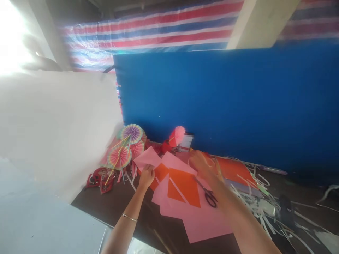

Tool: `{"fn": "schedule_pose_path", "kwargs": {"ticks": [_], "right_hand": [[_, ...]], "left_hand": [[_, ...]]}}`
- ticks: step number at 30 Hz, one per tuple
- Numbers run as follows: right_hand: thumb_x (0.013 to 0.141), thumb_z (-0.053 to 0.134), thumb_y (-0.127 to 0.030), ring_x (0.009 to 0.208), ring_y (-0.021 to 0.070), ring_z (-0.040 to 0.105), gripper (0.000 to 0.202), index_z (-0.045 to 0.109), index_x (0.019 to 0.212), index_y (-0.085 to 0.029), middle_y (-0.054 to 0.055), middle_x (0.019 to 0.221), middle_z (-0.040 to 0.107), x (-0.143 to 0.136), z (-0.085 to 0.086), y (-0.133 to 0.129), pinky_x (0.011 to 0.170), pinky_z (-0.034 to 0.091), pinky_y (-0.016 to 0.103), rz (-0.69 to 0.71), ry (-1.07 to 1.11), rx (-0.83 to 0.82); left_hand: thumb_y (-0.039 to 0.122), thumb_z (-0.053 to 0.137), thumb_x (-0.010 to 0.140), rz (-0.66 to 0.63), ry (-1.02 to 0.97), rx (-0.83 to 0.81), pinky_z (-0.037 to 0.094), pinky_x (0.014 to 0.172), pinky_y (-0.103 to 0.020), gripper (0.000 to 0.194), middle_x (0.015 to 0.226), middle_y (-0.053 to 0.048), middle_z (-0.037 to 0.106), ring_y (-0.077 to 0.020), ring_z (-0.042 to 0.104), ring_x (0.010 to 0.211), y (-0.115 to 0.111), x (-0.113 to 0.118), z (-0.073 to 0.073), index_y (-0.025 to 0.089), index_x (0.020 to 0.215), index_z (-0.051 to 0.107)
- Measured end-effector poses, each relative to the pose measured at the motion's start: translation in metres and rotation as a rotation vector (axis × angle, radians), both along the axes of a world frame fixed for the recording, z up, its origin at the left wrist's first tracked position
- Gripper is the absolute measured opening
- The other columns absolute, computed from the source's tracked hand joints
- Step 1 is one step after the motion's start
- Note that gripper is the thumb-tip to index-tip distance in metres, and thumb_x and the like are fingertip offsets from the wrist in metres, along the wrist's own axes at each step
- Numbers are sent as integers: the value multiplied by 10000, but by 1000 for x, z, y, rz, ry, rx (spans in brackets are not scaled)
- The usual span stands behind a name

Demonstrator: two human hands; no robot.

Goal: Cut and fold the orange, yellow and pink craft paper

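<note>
My left hand (147,175) is closed at the lower edge of a tilted pink paper sheet (147,157), fingers bent in on it. My right hand (198,162) reaches to the far side of the table, near orange and pink papers. Motion smears its fingers, so I cannot tell what they hold. Between my hands, orange paper pieces (190,187) and a narrow pale strip lie over larger pink sheets (212,225). Scissors (210,198) with dark handles rest on the pink paper, beside my right forearm.
Round pleated paper fans (119,157) on sticks stand at the left, with red packets (106,188) below them. A pink fan (177,136) stands at the back. White paper strips (265,220) litter the right of the dark table (106,203). A blue board (225,98) rises behind.
</note>
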State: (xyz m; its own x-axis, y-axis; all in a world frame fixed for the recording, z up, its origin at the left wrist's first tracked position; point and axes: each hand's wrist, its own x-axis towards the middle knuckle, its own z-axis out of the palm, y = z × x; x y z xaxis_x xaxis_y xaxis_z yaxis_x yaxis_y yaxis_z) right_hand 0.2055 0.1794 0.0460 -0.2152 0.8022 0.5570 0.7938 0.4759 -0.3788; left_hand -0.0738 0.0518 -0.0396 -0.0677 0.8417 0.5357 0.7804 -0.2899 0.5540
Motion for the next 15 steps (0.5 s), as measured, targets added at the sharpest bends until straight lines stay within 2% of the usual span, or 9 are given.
{"fn": "schedule_pose_path", "kwargs": {"ticks": [2, 4, 6, 8, 12, 15], "right_hand": [[871, 479, -230, 922, 209, 560, 259, 614, 664, -153, 109, 823, 641, 20, 13, -1, 868, 380, 392, -31, -13, -9], [809, 554, -254, 979, 273, 531, 189, 607, 661, -150, 144, 877, 645, 37, 27, -2, 879, 348, 452, -111, 33, -7], [744, 624, -350, 926, 286, 552, 213, 605, 688, -146, 143, 862, 650, 49, 39, -5, 819, 385, 448, -200, 250, -76], [705, 636, -454, 775, 244, 595, 316, 604, 739, -142, 109, 779, 656, 55, 48, -12, 703, 442, 389, -232, 489, -169], [707, 595, -552, 602, 166, 598, 431, 602, 834, -141, 57, 680, 651, 53, 49, -45, 556, 465, 289, -190, 652, -230], [611, 699, -536, 539, 134, 570, 415, 611, 756, -157, 27, 634, 632, 41, 35, -84, 501, 453, 252, -33, 963, -418]], "left_hand": [[16, 404, 755, -5, -13, 17, 494, 804, -377, 273, 879, -84, 631, -206, 581, 891, 0, 0, 0, 161, 864, 608], [25, 404, 756, -14, -33, 37, 494, 805, -379, 270, 880, -84, 632, -207, 580, 895, -1, -1, 0, 167, 867, 605], [42, 407, 760, -25, -59, 60, 493, 816, -381, 260, 890, -84, 632, -205, 579, 904, -2, -3, 0, 170, 874, 603], [61, 404, 775, -40, -83, 82, 489, 831, -380, 255, 906, -80, 633, -198, 579, 912, -5, -4, 2, 174, 890, 601], [98, 393, 811, -71, -141, 111, 484, 846, -373, 251, 940, -80, 627, -191, 576, 933, -14, 9, 10, 175, 939, 595], [143, 415, 837, -189, -291, 83, 500, 818, -348, 256, 990, -83, 612, -177, 588, 920, -22, 37, 19, 186, 1038, 567]]}}
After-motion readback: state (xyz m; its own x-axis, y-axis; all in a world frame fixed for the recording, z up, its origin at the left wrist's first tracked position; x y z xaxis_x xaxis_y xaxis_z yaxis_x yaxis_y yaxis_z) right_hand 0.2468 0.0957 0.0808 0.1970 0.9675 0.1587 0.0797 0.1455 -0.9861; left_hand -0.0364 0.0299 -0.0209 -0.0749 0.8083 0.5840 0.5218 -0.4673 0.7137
